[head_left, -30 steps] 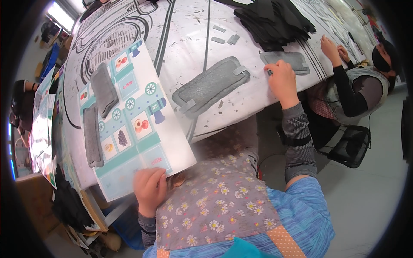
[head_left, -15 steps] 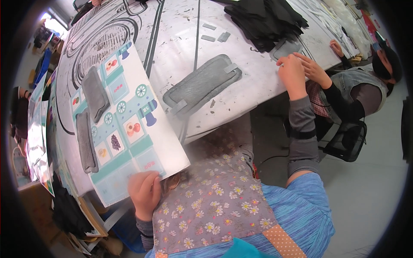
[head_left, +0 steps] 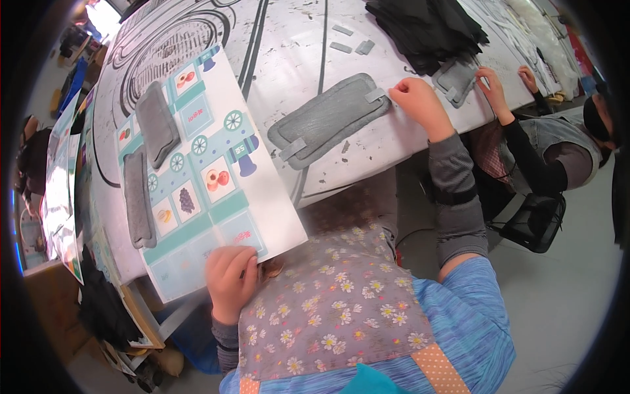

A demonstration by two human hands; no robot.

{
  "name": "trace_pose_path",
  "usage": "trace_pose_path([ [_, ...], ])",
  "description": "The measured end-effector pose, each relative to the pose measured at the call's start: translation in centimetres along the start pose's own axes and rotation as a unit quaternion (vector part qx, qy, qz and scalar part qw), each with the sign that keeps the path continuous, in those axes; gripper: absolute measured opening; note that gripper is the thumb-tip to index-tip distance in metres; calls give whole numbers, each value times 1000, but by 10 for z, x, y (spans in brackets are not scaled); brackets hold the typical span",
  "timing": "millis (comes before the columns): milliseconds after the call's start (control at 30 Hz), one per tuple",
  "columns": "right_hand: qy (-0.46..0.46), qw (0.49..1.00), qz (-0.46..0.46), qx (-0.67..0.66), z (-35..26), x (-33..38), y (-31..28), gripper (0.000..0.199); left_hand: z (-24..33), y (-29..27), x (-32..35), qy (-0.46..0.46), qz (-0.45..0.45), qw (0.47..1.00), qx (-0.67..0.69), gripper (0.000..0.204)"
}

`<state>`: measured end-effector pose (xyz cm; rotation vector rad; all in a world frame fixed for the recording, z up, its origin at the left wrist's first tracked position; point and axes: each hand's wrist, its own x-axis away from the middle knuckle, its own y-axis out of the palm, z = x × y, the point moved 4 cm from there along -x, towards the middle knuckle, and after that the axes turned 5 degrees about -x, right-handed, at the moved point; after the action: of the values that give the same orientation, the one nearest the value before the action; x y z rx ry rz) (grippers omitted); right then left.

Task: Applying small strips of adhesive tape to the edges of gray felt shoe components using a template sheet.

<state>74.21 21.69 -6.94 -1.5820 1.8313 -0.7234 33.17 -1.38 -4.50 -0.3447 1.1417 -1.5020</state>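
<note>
Head view, looking down: a person in a floral apron (head_left: 335, 315) sits at the near edge of a white table (head_left: 289, 59) printed with black lines. Nearest, the left hand (head_left: 231, 279) curls its fingers over the near edge of a picture card sheet (head_left: 216, 190), a white and teal board showing a train and fruit squares, which overhangs the tabletop's near edge toward the lap. Motion blur hides whether the fingers pinch it or only press on it. Two long grey fabric strips (head_left: 156, 125) lie on the sheet's left half, one nearer, one farther. To the right, a grey quilted pad (head_left: 331, 118) with two small tabs lies slantwise near the tabletop's near edge, bare table all around it. The right hand (head_left: 420, 98) rests at the pad's far right end, fingertips bunched together on its tab. Farther right, a second person's hands (head_left: 495, 85) work on a smaller grey pad (head_left: 456, 79) at the table's right edge. A pile of black cloth (head_left: 426, 26) sits beyond, with small grey patches (head_left: 351, 43) on open tabletop toward the far edge.
</note>
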Motion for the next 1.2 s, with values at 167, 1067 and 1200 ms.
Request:
trace_pose_path([
  [167, 103, 992, -64, -34, 9, -12, 12, 28, -3, 2, 2, -23, -10, 1000, -12, 12],
  [1067, 138, 972, 108, 158, 176, -33, -159, 41, -2, 2, -1, -33, -19, 999, -23, 11],
  [1200, 184, 955, 130, 192, 214, -58, -210, 42, 1, 4, -4, -35, -25, 999, -26, 11],
])
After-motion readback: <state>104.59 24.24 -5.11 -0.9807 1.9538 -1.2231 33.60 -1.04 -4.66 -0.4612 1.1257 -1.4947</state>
